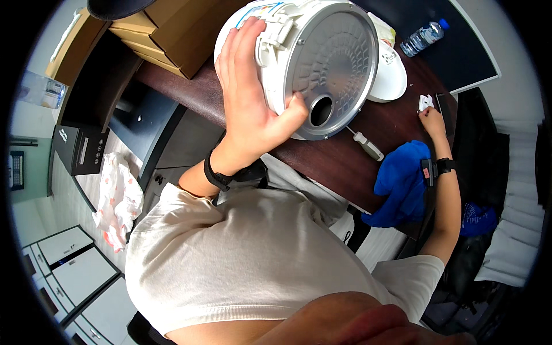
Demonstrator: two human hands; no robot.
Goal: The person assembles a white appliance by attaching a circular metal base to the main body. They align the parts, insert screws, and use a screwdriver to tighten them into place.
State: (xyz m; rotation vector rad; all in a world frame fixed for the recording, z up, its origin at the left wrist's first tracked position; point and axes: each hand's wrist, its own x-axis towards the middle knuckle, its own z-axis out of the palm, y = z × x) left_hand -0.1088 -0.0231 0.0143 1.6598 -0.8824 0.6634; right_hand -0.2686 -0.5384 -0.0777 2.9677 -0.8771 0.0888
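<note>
Well, from back here I'm seeing my left hand (253, 103) gripping the tilted white appliance (305, 60) over the brown desk (316, 164), fingers along its side, thumb at its metal base (345, 54). My right hand (432, 122) is pinching a small white piece (425, 102) near the desk's right edge.

The appliance (299, 66) has a smooth, glossy white plastic shell and a shiny metal plate (336, 63) embossed in relief. Right of the appliance, the bottle (422, 39) is clear plastic and the part (425, 102) is white plastic. Below the appliance, the screwdriver (369, 146) has a smooth plastic handle, the cloth (399, 178) is soft and matt, and the counter (322, 167) is glossy, wood-look. Left of the appliance, the boxes (181, 34) are matt cardboard.
</note>
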